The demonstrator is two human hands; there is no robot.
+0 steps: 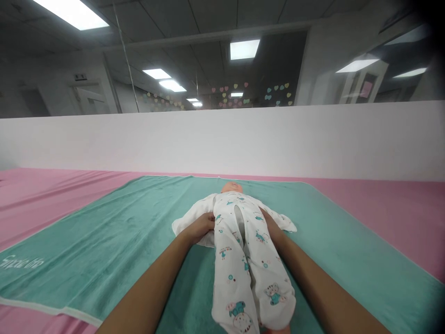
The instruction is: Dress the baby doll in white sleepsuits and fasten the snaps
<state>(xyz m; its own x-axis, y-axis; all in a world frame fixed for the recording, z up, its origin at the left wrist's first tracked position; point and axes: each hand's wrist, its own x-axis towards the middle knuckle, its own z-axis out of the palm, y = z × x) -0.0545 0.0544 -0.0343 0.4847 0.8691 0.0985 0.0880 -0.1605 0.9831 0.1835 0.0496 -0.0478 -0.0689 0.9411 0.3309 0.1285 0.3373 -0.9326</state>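
A baby doll [231, 187] lies on its back in the middle of a teal towel [104, 241], head away from the person and legs pointing toward them, dressed in a white printed sleepsuit [231, 273] whose front gapes in a long slit; the towel is spread over a pink sheet [389, 218], with a low white wall [222, 139] beyond. The left hand [198, 228] rests on the flattened cloth at the doll's side, its fingers [208, 219] lying together and pressed flat rather than pinching; the right hand [270, 225] sits at the other side, tucked in against the doll, its fingers hidden behind the suit, so I cannot tell their state. The step in hand looks like settling the suit around the doll's trunk; the next move seems to call for a steady hold on the cloth at both sides, with the limp body kept centred on the towel.
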